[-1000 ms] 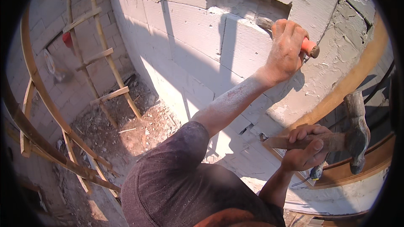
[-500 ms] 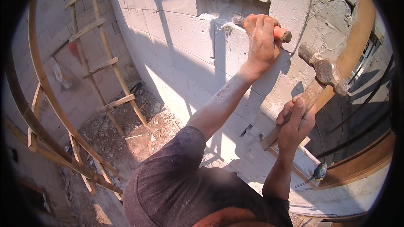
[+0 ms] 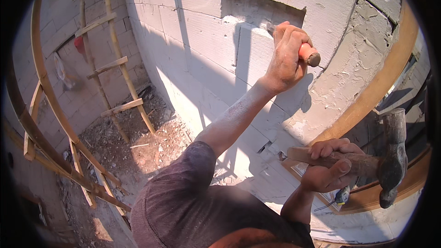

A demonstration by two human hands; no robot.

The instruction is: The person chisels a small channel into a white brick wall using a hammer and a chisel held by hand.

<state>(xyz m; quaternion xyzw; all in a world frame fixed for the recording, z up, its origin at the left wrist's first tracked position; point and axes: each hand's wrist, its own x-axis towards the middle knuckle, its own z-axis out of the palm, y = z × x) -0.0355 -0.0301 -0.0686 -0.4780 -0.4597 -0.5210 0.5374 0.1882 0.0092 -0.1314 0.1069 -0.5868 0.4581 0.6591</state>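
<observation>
My left hand (image 3: 288, 57) is closed round a chisel (image 3: 308, 54) with an orange-red handle. The metal end of the chisel points up and left at the lower edge of a rectangular recess (image 3: 257, 8) in the white block wall (image 3: 202, 32); whether it touches is hard to tell. Lower right, my right hand (image 3: 333, 167) grips the wooden handle of a hammer (image 3: 392, 158). The hammer's steel head is out to the right, well apart from the chisel. White dust coats my left forearm.
A wooden ladder (image 3: 120, 59) leans at the left wall, with rubble (image 3: 151, 149) at its foot. Nearer left stands a curved-looking pole frame (image 3: 59, 110). On the right, a wooden frame (image 3: 367, 110) borders an opening; a tape measure (image 3: 342, 196) lies by its sill.
The hammer has swung away from the wall, down and right, its handle turning from slanted to nearly level. My left hand still holds the chisel by the recess.
</observation>
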